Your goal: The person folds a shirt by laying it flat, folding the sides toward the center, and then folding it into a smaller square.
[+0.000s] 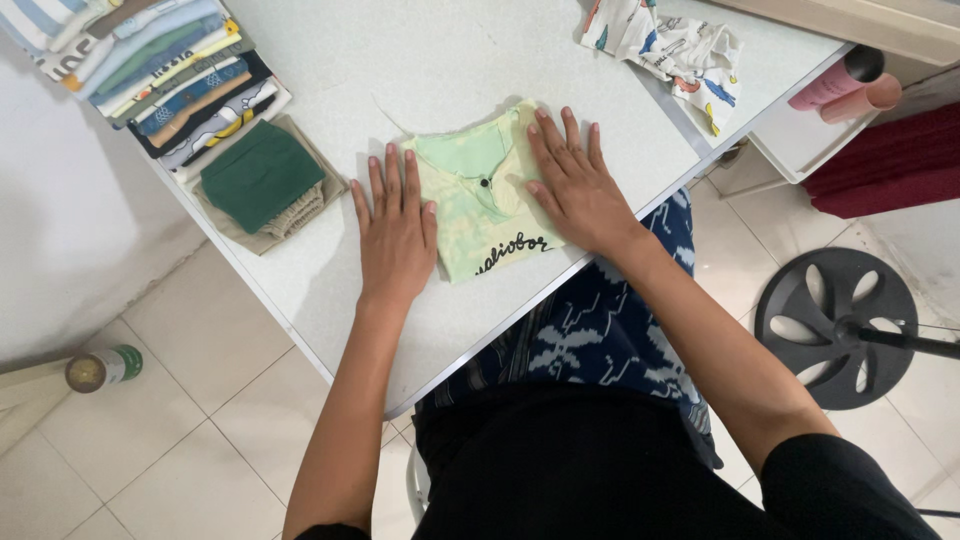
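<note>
Both palms press a folded light-green shirt (480, 195) flat on the white table (400, 60).

The left hand (395, 230) covers its left edge, the right hand (575, 185) its right side — fingers spread and flat, gripping nothing, likely to smooth the fold. A stack of folded clothes (170, 70) lies far left — apart.
</note>
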